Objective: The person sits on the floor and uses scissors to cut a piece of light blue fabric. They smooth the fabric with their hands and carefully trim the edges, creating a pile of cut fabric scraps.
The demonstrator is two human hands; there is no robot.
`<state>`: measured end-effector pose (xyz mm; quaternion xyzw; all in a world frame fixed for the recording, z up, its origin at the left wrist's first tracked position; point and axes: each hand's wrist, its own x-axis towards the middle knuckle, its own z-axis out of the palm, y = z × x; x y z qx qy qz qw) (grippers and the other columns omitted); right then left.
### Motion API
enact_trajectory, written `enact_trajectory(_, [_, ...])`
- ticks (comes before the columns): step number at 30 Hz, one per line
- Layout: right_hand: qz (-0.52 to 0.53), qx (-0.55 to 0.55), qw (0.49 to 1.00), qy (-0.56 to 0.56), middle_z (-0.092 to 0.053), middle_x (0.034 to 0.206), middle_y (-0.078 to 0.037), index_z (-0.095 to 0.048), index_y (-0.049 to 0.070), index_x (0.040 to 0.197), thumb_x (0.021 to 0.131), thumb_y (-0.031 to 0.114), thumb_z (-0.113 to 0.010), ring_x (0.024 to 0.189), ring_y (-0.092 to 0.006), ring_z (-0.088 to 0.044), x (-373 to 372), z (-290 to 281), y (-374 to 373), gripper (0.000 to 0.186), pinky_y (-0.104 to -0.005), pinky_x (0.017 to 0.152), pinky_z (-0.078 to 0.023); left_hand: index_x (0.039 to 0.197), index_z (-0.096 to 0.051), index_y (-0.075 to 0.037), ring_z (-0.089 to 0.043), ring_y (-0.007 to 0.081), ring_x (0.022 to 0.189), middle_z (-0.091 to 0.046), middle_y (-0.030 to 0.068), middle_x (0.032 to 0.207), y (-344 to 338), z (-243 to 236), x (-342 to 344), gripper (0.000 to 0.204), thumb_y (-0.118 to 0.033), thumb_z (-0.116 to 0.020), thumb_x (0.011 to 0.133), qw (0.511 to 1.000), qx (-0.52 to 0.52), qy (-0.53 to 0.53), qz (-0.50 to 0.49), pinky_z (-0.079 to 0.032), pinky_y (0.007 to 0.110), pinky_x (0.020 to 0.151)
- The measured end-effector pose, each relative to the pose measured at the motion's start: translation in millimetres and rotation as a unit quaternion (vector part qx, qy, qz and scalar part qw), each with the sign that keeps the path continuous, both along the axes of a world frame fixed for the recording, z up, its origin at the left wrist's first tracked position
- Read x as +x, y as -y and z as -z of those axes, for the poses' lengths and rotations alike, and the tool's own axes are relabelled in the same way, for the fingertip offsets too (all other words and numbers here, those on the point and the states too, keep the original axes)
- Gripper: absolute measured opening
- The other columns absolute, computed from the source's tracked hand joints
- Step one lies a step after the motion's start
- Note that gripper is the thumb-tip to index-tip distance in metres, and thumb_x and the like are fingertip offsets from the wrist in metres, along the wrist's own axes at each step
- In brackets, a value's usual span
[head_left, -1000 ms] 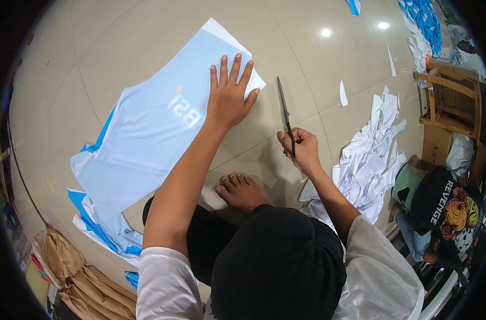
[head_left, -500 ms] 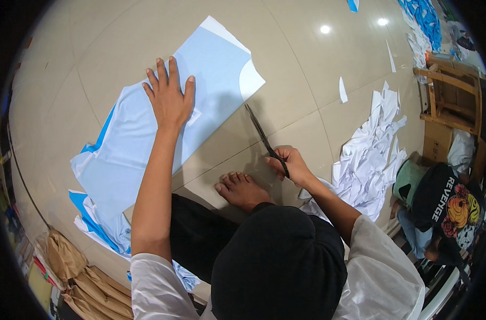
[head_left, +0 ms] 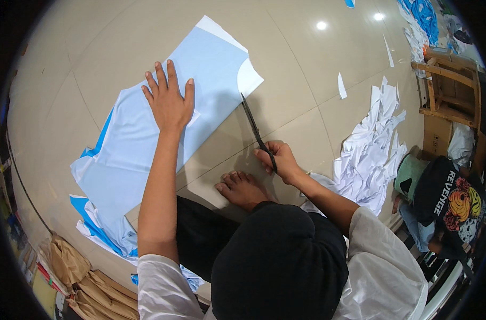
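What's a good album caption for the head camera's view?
Left hand flat on pale blue cloth, right hand holding scissors with the tips at its edge.

The floor (head_left: 285, 125) here is glossy beige tile; a pale blue cloth panel (head_left: 130, 136) lies spread on it; well right of that panel sit a crumpled heap of white scraps (head_left: 367, 146) and two thin white slivers (head_left: 341, 86); just nearside of the panel, bunched blue-and-white cloth (head_left: 108, 228).

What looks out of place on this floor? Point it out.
A white sliver and a thinner sliver lie loose on the floor, away from the crumpled white heap, like stray offcuts. I see no spill around the light-blue cloth under the left hand.
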<state>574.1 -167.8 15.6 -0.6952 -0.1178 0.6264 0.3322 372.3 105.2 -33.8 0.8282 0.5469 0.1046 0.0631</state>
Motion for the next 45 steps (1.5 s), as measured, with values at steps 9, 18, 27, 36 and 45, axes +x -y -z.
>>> enact_trajectory(9, [0.017,0.005,1.0,0.006,-0.06,0.063,-0.001,-0.065,0.005,0.079,0.098,0.03,-0.086,0.049,-0.0102,-0.054,-12.0,1.0,-9.6,0.038,-0.0293,0.044,-0.039,0.176,-0.032,-0.011,-0.016,0.0505,0.168,-0.026,0.0222,0.183,-0.5,0.2,-3.6,0.08,-0.056,-0.05,0.112,1.0,0.003,-0.013,-0.003,-0.011,0.067,0.135])
enact_trajectory(18, [0.02,0.016,0.999,0.022,-0.06,0.062,0.0,-0.064,0.005,0.077,0.099,0.027,-0.085,0.048,-0.0099,-0.054,-14.9,3.4,-10.1,0.037,-0.0296,0.044,-0.039,0.176,-0.033,-0.011,-0.013,0.0506,0.169,-0.024,0.0218,0.183,-1.1,-2.7,-2.6,0.083,-0.059,-0.05,0.11,1.0,-0.005,-0.008,-0.002,-0.009,0.066,0.135])
enact_trajectory(27, [0.021,0.005,1.0,0.018,-0.06,0.062,-0.002,-0.064,0.005,0.077,0.097,0.031,-0.087,0.05,-0.0107,-0.055,-11.7,2.5,-8.6,0.04,-0.0296,0.045,-0.04,0.128,-0.071,-0.007,-0.059,0.0388,0.127,-0.066,0.0138,0.129,56.8,-40.3,5.9,0.043,-0.029,-0.083,0.092,0.97,-0.026,0.18,0.164,-0.038,0.057,0.117])
enact_trajectory(36, [0.014,0.01,1.0,0.007,-0.06,0.063,-0.001,-0.065,0.006,0.081,0.099,0.028,-0.085,0.049,-0.0099,-0.054,-4.6,0.4,7.9,0.035,-0.0291,0.045,-0.038,0.107,-0.077,-0.014,-0.062,0.0259,0.112,-0.066,0.0017,0.108,82.9,-29.3,27.0,0.024,-0.026,-0.087,0.089,0.963,0.003,0.191,0.189,-0.042,0.054,0.114])
enact_trajectory(45, [0.018,0.011,1.0,-0.006,-0.059,0.062,-0.001,-0.066,0.005,0.082,0.098,0.027,-0.084,0.049,-0.0099,-0.054,-8.2,-0.3,5.2,0.033,-0.0296,0.045,-0.038,0.091,-0.073,-0.012,-0.065,0.0265,0.102,-0.065,0.0031,0.098,88.8,-20.7,35.8,0.013,-0.014,-0.085,0.087,0.955,0.027,0.216,0.201,-0.047,0.054,0.111])
